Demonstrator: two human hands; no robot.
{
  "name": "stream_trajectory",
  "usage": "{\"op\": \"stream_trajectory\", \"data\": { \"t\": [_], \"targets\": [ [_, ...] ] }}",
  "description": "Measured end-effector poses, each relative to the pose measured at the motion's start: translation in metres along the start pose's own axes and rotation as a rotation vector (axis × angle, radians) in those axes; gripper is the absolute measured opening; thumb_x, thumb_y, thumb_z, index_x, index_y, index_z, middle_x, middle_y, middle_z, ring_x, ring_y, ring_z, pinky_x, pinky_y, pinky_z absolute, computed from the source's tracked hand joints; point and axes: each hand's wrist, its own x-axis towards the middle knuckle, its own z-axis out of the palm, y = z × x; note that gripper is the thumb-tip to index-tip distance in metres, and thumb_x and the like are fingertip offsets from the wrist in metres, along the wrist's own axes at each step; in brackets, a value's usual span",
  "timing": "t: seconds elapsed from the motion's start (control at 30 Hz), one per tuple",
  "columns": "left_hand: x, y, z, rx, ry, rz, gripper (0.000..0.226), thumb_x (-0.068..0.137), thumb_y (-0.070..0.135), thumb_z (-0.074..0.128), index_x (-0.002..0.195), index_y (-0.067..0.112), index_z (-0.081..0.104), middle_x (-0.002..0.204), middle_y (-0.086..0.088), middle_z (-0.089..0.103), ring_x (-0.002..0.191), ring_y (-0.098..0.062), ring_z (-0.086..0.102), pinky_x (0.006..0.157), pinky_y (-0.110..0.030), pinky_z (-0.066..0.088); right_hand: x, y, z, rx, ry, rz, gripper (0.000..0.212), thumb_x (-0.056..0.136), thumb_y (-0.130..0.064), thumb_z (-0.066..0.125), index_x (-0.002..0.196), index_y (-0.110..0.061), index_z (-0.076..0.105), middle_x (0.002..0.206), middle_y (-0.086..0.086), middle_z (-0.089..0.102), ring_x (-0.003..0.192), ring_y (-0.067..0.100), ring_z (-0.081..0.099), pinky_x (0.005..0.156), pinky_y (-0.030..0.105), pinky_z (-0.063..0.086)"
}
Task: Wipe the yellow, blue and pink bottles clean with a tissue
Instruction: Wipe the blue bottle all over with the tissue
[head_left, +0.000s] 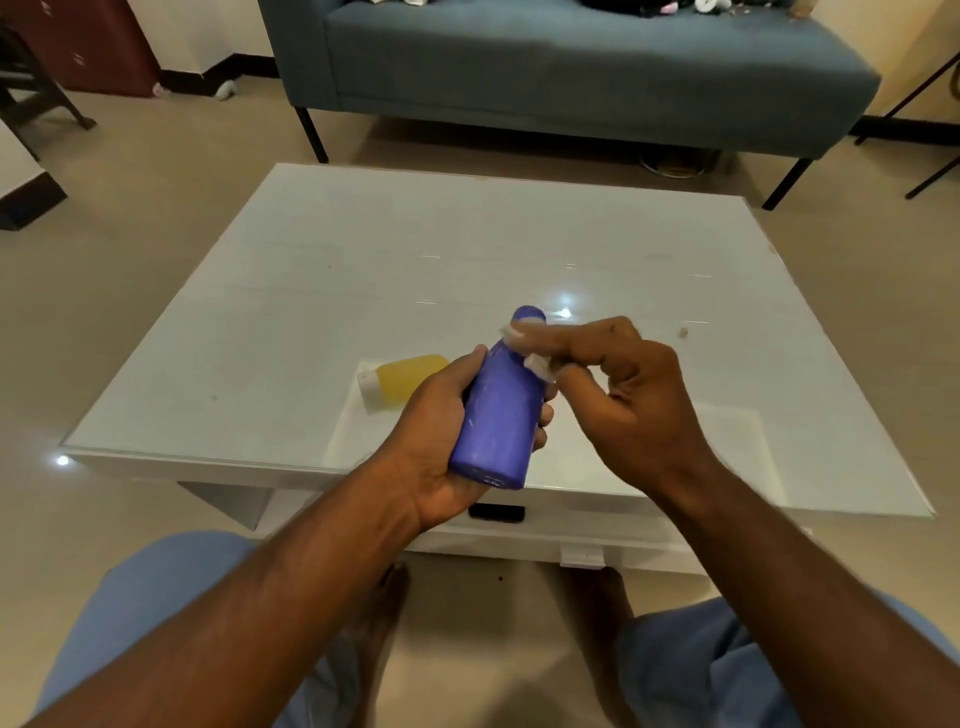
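My left hand (441, 441) grips the blue bottle (501, 415) around its body and holds it above the near edge of the white table (311, 270), cap pointing away from me. My right hand (628, 395) pinches a small white tissue (537, 366) and presses it against the bottle's neck just below the cap. The yellow bottle (405, 378) with a white cap lies on its side on the table, just left of my left hand. No pink bottle is in view.
A blue-grey sofa (571, 67) stands behind the table. A small brown crumb (683, 332) lies on the tabletop at the right. My knees and bare feet are below the table's near edge, over a beige tiled floor.
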Motion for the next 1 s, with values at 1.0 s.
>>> {"op": "stream_trajectory", "data": {
  "t": [1.0],
  "targets": [
    [0.002,0.002,-0.002,0.032,-0.051,0.041,0.034,0.093,0.042,0.054,0.108,0.014,0.065,0.087,-0.010,0.072,0.072,-0.020,0.066,0.071,-0.035,0.055,-0.006,-0.006,-0.001,-0.048,-0.155,-0.090,0.038,0.094,-0.001,0.059,0.124,-0.020,0.074,0.129,-0.006,0.070,0.124,0.026,0.050,0.099,0.041,0.050]
  ]
}}
